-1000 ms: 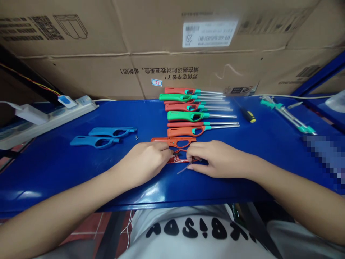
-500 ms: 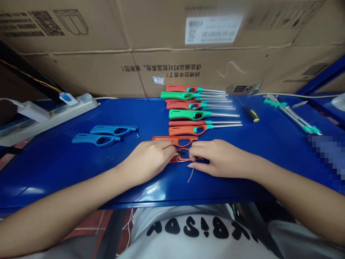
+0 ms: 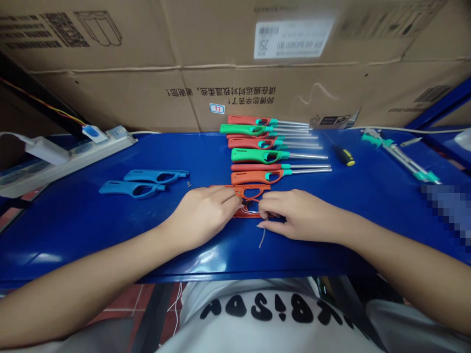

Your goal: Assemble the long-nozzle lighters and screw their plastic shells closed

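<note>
Two orange halves of a lighter casing lie on the blue table: an upper half [image 3: 253, 187] and a lower half [image 3: 238, 214] in front of it, with thin white wires [image 3: 250, 211] inside. My left hand [image 3: 208, 218] is closed over the left part of the lower half. Its fingertips pinch near a small dark part that they largely hide. My right hand [image 3: 294, 214] has its fingers curled at the right end of that half. A thin grey wire [image 3: 262, 239] sticks out below its thumb and forefinger, which are closed on it.
Assembled red, green and orange lighters [image 3: 250, 156] lie in a row behind. Blue casings [image 3: 128, 189] and small screws [image 3: 189, 184] lie left, near a power strip [image 3: 79, 154]. To the right are a screwdriver [image 3: 345, 157] and metal lighter tubes [image 3: 401, 154]. A carton [image 3: 128, 98] stands behind.
Both hands stay almost in place, still closed at the lower casing half. The grey wire's free end has shifted slightly right. The whole view has moved a little.
</note>
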